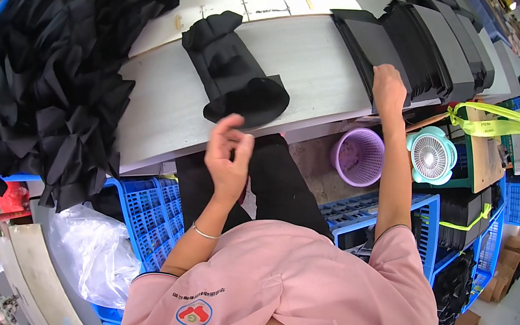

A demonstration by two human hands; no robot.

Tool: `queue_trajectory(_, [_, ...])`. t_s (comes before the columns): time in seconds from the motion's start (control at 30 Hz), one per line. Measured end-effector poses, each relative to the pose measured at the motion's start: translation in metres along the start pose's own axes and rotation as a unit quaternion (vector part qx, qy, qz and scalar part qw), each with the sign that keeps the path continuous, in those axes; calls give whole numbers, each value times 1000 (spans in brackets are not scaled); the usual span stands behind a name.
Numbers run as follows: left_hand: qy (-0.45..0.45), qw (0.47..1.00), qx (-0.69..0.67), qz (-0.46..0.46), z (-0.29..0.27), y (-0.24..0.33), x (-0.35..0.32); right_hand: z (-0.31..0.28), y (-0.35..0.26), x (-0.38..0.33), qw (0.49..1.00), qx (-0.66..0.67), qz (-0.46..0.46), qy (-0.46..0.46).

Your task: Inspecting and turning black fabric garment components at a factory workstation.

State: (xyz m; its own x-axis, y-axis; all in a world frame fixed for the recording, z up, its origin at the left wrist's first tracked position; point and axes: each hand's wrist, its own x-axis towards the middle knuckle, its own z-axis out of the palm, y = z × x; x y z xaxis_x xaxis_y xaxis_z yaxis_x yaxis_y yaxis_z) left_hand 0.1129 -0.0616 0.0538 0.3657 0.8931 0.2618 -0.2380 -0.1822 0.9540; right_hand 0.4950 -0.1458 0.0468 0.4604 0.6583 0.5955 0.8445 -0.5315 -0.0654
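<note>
Pale floor point(506, 318) shows beyond the light-grey worktable point(157, 102).

A limp black piece point(218, 60) lies lengthwise across the pale grey tabletop point(319, 70) before us, its surface creased, its near end curled into a rounded fold close to the table's front edge. To our right, well apart from it, rests a stack of flat dark panels point(376, 39), charcoal-topped, layered and slightly fanned, reaching the front edge.

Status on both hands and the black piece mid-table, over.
Left hand raised, appears empty. Right hand at black sheet stack. Black piece lies on table, nothing visible on top.
</note>
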Motion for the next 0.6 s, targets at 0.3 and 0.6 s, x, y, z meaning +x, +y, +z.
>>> queue_trajectory(0.3, [-231,820,-306,-425,50,-60,-51,-129,-165,-126,978,79,-49,-185])
queue_trajectory(0.6, [-346,702,-466,-413,59,-49,-56,-183,-175,-176,811,469,212,-278])
